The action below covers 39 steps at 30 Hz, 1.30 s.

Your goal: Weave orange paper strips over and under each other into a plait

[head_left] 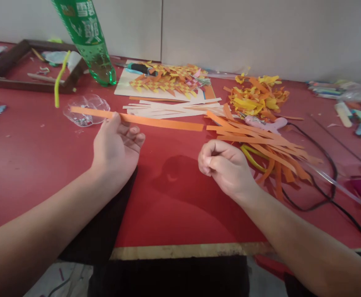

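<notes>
My left hand (pixel 114 150) pinches a long orange paper strip (pixel 164 123) between thumb and index finger, its other fingers loosely curled. The strip is raised over the red table, one end pointing left and the other reaching toward a pile of orange paper strips (pixel 260 140). Just below the strip's right end, my right hand (pixel 225 167) is closed, thumb pressed against curled fingers. Whatever it may hold is hidden. Pale paper strips (pixel 174 108) lie beyond both hands. Woven orange and yellow paper pieces (pixel 171 80) rest behind them on a white sheet.
A green bottle (pixel 89 45) stands back left, beside a dark wooden frame (pixel 22 84) and a clear petal-shaped dish (pixel 101 105). Crumpled yellow and orange paper scraps (pixel 257 99) sit back right. A pink glue gun (pixel 267 123) with a black cord (pixel 333 181) lies right.
</notes>
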Each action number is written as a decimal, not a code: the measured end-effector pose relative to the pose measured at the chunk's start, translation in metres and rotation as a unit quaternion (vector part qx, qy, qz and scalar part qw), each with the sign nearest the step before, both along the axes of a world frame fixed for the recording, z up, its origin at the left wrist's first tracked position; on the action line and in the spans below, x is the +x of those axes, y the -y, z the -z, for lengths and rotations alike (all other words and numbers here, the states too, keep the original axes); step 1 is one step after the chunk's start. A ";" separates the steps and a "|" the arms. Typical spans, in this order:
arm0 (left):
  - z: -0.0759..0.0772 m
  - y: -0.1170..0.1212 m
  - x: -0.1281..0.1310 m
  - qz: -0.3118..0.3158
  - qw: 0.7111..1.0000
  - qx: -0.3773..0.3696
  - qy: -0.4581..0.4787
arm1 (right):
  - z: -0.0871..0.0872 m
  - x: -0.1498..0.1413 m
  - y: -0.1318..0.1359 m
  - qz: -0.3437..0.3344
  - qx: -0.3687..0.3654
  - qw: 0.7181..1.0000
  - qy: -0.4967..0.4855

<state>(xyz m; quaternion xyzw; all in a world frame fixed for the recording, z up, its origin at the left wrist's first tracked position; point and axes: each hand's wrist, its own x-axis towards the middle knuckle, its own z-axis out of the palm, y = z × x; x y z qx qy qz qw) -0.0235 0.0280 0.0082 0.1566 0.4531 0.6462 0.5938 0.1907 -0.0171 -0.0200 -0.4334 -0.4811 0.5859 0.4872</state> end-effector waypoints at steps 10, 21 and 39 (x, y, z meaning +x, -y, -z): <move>0.000 0.023 0.018 0.434 0.897 -0.007 -0.085 | -0.008 -0.005 -0.004 0.046 -0.036 0.998 -0.016; 0.004 0.028 0.018 0.433 0.883 0.046 -0.175 | -0.008 -0.006 0.000 -0.015 -0.098 0.995 -0.021; 0.006 0.024 0.015 0.298 0.936 0.134 -0.127 | -0.010 -0.006 0.002 -0.074 -0.108 0.989 -0.074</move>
